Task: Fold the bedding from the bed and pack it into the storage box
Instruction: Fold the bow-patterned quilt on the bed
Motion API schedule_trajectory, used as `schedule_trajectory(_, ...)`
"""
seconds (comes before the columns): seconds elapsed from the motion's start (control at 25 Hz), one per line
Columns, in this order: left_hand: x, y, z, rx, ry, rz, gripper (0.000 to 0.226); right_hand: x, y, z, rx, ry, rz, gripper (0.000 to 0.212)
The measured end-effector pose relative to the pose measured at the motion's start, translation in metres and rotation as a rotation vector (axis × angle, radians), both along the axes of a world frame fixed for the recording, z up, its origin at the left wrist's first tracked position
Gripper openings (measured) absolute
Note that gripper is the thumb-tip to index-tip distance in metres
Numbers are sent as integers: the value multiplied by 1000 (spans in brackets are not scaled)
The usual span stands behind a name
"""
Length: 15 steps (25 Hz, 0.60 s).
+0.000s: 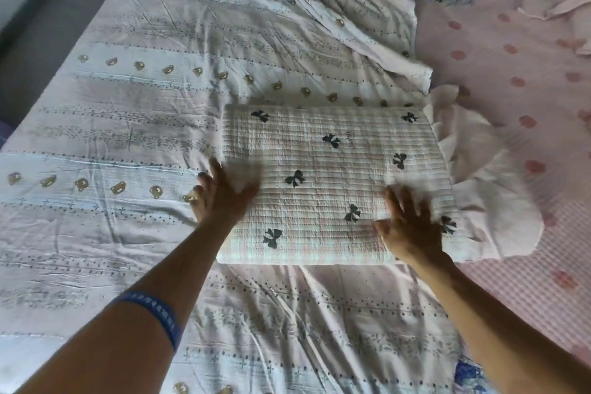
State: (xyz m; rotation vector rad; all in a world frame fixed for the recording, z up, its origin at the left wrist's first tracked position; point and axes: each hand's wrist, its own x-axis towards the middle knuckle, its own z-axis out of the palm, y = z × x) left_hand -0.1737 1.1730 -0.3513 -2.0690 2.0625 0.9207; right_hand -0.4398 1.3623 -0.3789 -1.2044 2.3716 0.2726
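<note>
Nearest the camera are the person's two bare forearms, the left one ringed by a blue wristband (153, 313), both reaching out to the folded quilted pad (332, 189), the cream piece printed with dark bows that serves here as the landmark. The left hand (220, 195) lies flat on the pad's left edge with its fingers spread and straight, some of them over the edge onto the cloth beside it; it holds nothing. The right hand (412, 230) rests on the pad's near right corner, fingers also spread and fairly straight, pressing rather than gripping as far as the slight blur allows. The pad looks like a finished neat rectangle, so that one piece seems folded and is probably being smoothed or squared. It lies on the bear-print duvet (160, 105), which spreads out unfolded and creased under the pad, to its left, beyond it and nearer than it. Touching the pad's right side, a loose white ruffled cloth (479, 169) sits bunched and unfolded. Further right of the pad is the pink dotted sheet (511, 73) on the bed. No storage box is in view, so nothing appears packed yet; I judge the task early, with the duvet, the ruffled cloth and all the packing left.
</note>
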Motion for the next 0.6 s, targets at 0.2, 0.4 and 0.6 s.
schedule_trajectory(0.2,-86,71,36,-259,-261,-803,92,-13,26,21,-2,-45,-6,72)
schedule_trajectory(0.4,-161,104,24,-30,-307,-976,97,-60,42,40,-110,3,-217,75)
schedule_trajectory(0.6,-236,129,4,-182,-214,-1108,72,-144,55,29,-120,-233,-582,112)
